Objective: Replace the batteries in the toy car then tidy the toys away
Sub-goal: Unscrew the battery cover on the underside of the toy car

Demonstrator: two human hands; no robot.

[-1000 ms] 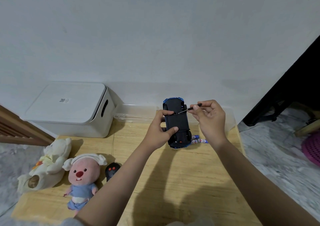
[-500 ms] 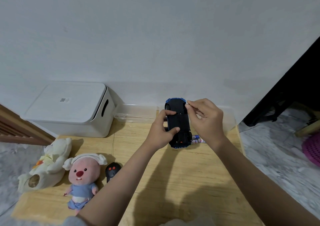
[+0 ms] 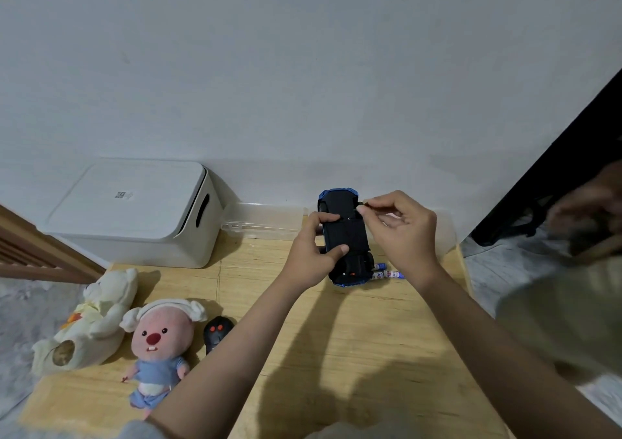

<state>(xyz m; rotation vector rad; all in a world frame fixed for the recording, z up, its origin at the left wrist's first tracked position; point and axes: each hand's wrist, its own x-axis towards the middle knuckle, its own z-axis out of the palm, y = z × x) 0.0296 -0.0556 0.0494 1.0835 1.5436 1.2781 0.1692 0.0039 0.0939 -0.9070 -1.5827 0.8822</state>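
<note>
1. Gripping toy car upside down above the table: left hand.
2. Right hand pinches a small screwdriver at its underside.
3. Batteries lie just beside the car.

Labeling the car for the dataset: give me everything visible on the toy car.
The toy car is held belly-up above the wooden table, black plastic underside facing the camera, blue body showing only at both ends. Wheels are visible at the corners. The left hand grips its left side, thumb and forefinger on the underside. The right hand pinches a thin screwdriver at a point on the underside. Batteries lie just beyond it.
</note>
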